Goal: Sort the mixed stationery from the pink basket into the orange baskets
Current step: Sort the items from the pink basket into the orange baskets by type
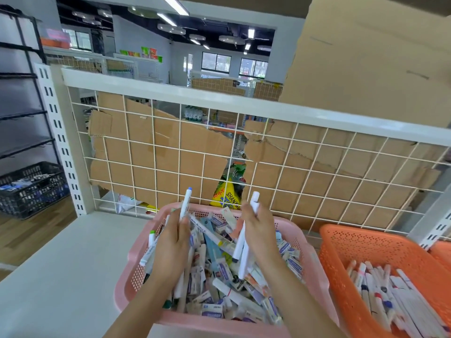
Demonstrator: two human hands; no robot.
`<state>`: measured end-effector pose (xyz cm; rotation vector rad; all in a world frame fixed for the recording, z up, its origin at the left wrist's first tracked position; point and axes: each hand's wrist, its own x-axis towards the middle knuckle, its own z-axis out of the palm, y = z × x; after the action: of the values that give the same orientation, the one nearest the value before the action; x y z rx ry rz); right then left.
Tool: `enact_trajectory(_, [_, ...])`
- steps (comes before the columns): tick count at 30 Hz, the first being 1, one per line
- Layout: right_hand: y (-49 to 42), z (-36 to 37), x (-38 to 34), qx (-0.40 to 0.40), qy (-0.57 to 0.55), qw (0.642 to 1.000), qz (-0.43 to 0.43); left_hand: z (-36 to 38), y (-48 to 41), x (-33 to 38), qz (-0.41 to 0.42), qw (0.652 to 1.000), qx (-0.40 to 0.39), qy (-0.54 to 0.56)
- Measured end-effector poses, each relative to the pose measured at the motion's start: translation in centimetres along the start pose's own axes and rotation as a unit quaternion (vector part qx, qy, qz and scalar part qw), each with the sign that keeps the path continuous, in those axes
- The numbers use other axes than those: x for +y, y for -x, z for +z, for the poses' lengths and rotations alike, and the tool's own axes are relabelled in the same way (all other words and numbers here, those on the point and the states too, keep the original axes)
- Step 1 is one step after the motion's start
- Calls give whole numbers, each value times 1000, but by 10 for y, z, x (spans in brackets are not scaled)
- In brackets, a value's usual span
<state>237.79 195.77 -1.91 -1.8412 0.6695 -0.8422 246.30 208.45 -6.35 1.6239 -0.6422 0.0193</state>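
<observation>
Pink basket [122, 292] heaped with stationery [220, 291] beside orange basket [366, 245].

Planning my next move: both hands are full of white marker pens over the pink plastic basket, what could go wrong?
The left hand and right hand each grip a fanned bunch of white marker pens; one may slip back into the pink plastic basket. Reaching the orange perforated basket at right, the left bunch could snag.

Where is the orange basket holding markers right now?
In the head view, the orange basket sits lower right on the white shelf, beside the pink basket.
</observation>
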Motion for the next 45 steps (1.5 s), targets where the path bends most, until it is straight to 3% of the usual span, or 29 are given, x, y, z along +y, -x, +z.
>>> enact_trajectory(3, [-4, -26, 2, 73, 34, 996, -31, 1, 0, 9, 20, 1000, -15, -5])
enact_trajectory(9, [14, -97, 16, 142, 155, 977, -45, 8, -2, 14, 46, 997, -58, -19])
enact_trajectory(20, [66, -220, 43, 258, 171, 951, 25, 44, 8, 28, 72, 991, -80, -74])
enact_trajectory(27, [63, -294, 67, 293, 161, 941, 57, 109, 24, 59, 73, 987, -133, -42])
enact_trajectory(31, [44, -323, 76, 311, 142, 938, 63, 164, 39, 88, 55, 990, -127, -14])
enact_trajectory(36, [19, -337, 92, 264, 119, 955, 60, 244, 65, 115, 45, 984, -171, 40])
enact_trajectory(41, [7, -350, 121, 91, 202, 970, 97, 307, 88, 120, -7, 944, -325, -52])
enact_trajectory(45, [5, -361, 138, -47, 301, 946, 112, 329, 104, 114, -65, 898, -403, -163])
